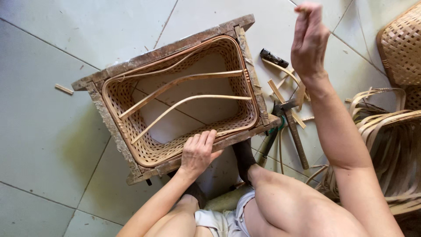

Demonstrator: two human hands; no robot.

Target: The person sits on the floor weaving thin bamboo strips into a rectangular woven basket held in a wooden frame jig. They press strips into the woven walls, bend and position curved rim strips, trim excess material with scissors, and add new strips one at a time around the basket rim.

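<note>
A woven bamboo basket (131, 98) with no bottom sits inside a rough wooden frame (115, 138) on the tiled floor. Three bent bamboo strips (188, 101) span its opening. My left hand (198, 151) rests flat on the near rim of the basket and frame, fingers spread. My right hand (309, 39) is raised above the floor at the upper right, fingers pinched together on something small at the top edge that I cannot make out.
A hammer (291, 120) and pliers with green handles (272, 138) lie right of the frame among short bamboo offcuts (276, 90). A bundle of bamboo strips (390, 145) lies at right, another woven basket (401, 44) at the top right. My knees are at the bottom.
</note>
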